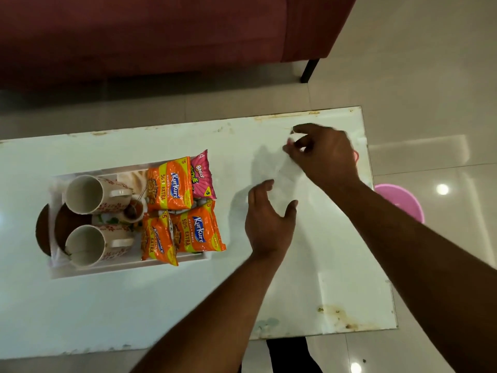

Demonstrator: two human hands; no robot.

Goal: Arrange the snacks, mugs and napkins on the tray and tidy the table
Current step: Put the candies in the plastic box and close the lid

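Right of the tray (129,267), a white napkin (287,170) lies on the worktop (161,305), long axis running away from me. Right hand (325,157) pinches its far end. Left hand (269,227) hovers spread at the near end, gripping nothing, nearer the tray. Napkin is thin, crumpled, edges blurred.

The scene is viewed by one wide-angle head-worn camera, aimed forward and steeply down from close above the table (134,305), with the left hand (269,224) and right hand (325,157) framed on arms rising from the bottom edge, and the sofa (161,36) and floor (430,76) caught beyond.
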